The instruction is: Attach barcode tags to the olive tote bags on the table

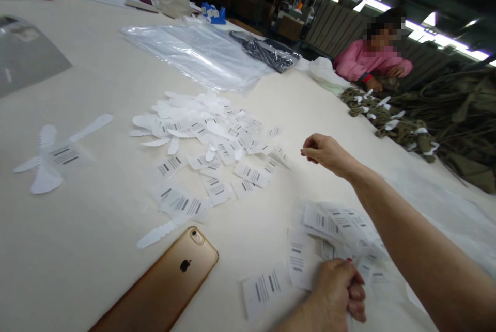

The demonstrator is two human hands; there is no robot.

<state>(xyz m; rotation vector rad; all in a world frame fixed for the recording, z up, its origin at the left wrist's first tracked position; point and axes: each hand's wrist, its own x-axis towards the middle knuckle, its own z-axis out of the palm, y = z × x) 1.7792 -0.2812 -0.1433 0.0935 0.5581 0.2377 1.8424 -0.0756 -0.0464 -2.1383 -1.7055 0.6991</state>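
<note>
My right hand (pixel 325 154) is over the table with its fingers pinched together, and nothing shows between them. It is just right of a heap of white printed labels (pixel 217 187). Closer to me, my left hand (pixel 339 290) is curled closed at the edge of another pile of labels (pixel 335 221). A bit of white shows below its fingers, but I cannot make out what it holds. Two loose labels (pixel 263 288) lie beside that hand. White serrated plastic strips (pixel 194 105) are mixed into the back of the heap.
A gold phone (pixel 166 280) lies at the front. At left are a label with white strips (pixel 48 161) and a grey sheet (pixel 31 58). Clear plastic bags (pixel 197 53) cover the back. A person in pink (pixel 352 61) works beside olive cords (pixel 411 120) at right.
</note>
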